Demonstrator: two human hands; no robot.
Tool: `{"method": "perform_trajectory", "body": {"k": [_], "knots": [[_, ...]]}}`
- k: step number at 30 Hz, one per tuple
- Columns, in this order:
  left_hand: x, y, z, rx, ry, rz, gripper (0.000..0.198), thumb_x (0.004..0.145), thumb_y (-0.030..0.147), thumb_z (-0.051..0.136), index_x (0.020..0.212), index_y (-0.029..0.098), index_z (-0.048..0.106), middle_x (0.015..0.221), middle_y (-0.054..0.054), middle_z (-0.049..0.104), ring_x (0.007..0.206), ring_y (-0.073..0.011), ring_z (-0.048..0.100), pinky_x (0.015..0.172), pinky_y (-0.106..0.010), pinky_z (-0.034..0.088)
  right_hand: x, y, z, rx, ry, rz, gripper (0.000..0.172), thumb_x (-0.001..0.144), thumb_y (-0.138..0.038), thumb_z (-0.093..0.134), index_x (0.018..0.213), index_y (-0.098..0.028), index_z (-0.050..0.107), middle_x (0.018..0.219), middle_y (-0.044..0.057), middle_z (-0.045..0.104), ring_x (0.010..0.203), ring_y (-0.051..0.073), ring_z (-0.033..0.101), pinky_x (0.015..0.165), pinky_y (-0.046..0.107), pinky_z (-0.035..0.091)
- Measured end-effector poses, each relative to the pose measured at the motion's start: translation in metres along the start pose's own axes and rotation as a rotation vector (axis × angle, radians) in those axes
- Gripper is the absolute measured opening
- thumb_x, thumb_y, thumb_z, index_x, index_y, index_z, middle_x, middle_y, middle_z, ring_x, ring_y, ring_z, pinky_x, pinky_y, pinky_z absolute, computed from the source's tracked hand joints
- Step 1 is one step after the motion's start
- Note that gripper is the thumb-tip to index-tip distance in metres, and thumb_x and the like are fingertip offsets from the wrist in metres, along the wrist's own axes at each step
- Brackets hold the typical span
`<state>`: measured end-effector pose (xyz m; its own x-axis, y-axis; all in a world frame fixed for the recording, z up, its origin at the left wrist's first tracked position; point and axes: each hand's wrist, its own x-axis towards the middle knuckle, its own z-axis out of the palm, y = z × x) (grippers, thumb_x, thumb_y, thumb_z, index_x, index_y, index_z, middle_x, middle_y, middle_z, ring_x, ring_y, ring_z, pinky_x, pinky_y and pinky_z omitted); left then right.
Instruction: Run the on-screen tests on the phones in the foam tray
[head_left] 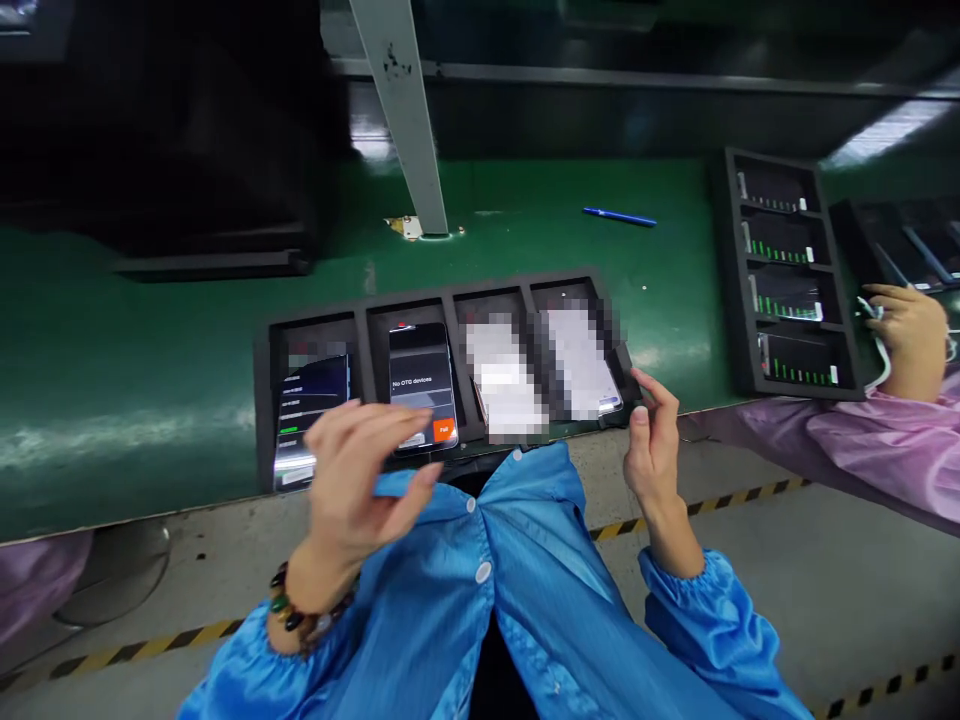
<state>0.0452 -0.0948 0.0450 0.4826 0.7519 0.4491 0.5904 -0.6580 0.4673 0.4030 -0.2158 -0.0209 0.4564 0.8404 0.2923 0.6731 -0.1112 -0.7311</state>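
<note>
A black tray (360, 300) with several compartments in a row lies at the green table's near edge. In its leftmost slot rests a phone (311, 395) showing a list, one entry green. Beside it, a second phone (416, 365) reads "No OTG devices" and has an orange "Fail" button. Two more phones (510, 390) to the right have bright, pixelated screens. Above the two left phones hovers my left hand (360, 480), fingers stretched and holding nothing; whether a fingertip touches glass I cannot tell. At the tray's right end my right hand (652, 445) is open, index finger by the corner.
A blue pen (619, 217) lies behind the tray. Further right stands another black tray (731, 280) of phones with green bars. A co-worker's hand (911, 340) holds a white cable there. A grey metal post (409, 120) rises from the table (517, 220).
</note>
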Motion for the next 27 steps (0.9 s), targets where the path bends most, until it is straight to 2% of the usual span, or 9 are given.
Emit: {"method": "perform_trajectory", "body": {"k": [3, 6, 9, 12, 18, 27], "knots": [[0.028, 0.024, 0.024, -0.010, -0.234, 0.018, 0.039, 0.099, 0.032, 0.068, 0.138, 0.034, 0.065, 0.123, -0.004, 0.083, 0.121, -0.0314, 0.073, 0.122, -0.062, 0.044, 0.006, 0.004, -0.003, 0.020, -0.033, 0.021, 0.050, 0.114, -0.049, 0.048, 0.157, -0.024, 0.054, 0.152, 0.017, 0.064, 0.142, 0.033, 0.062, 0.118, 0.060, 0.052], [0.045, 0.034, 0.043, -0.016, -0.343, 0.030, 0.036, 0.103, 0.035, 0.065, 0.138, 0.031, 0.067, 0.127, -0.006, 0.082, 0.128, -0.0317, 0.070, 0.127, -0.061, 0.039, 0.010, 0.003, -0.009, 0.025, -0.046, -0.021, 0.048, 0.113, -0.047, 0.049, 0.155, -0.025, 0.055, 0.148, 0.016, 0.067, 0.136, 0.033, 0.064, 0.112, 0.058, 0.055], [0.052, 0.036, 0.054, -0.011, -0.369, 0.041, 0.038, 0.104, 0.034, 0.064, 0.141, 0.027, 0.066, 0.130, -0.007, 0.081, 0.130, -0.0326, 0.067, 0.129, -0.061, 0.037, 0.016, 0.002, -0.013, -0.024, -0.087, -0.136, 0.044, 0.112, -0.041, 0.047, 0.152, -0.028, 0.059, 0.147, 0.013, 0.069, 0.141, 0.034, 0.058, 0.119, 0.062, 0.049], [0.054, 0.038, 0.060, -0.006, -0.399, 0.018, 0.042, 0.102, 0.034, 0.064, 0.144, 0.029, 0.066, 0.131, -0.006, 0.080, 0.132, -0.0337, 0.066, 0.130, -0.063, 0.035, 0.024, 0.004, -0.013, -0.044, -0.178, -0.214, 0.047, 0.112, -0.038, 0.043, 0.157, -0.030, 0.055, 0.151, 0.010, 0.067, 0.149, 0.035, 0.052, 0.123, 0.063, 0.045], [0.059, 0.040, 0.065, 0.037, -0.394, 0.024, 0.041, 0.103, 0.035, 0.062, 0.143, 0.027, 0.064, 0.131, -0.007, 0.080, 0.133, -0.0340, 0.065, 0.130, -0.062, 0.034, 0.039, 0.004, -0.008, -0.078, -0.343, -0.228, 0.049, 0.113, -0.035, 0.041, 0.161, -0.032, 0.049, 0.162, 0.007, 0.063, 0.155, 0.036, 0.044, 0.125, 0.063, 0.041], [0.062, 0.041, 0.067, -0.004, -0.477, 0.011, 0.048, 0.098, 0.036, 0.063, 0.146, 0.032, 0.065, 0.136, -0.005, 0.080, 0.139, -0.0366, 0.063, 0.132, -0.066, 0.031, 0.043, 0.008, -0.012, 0.000, -0.268, -0.220, 0.049, 0.114, -0.037, 0.038, 0.161, -0.033, 0.051, 0.160, 0.007, 0.065, 0.153, 0.035, 0.049, 0.124, 0.065, 0.045]]}}
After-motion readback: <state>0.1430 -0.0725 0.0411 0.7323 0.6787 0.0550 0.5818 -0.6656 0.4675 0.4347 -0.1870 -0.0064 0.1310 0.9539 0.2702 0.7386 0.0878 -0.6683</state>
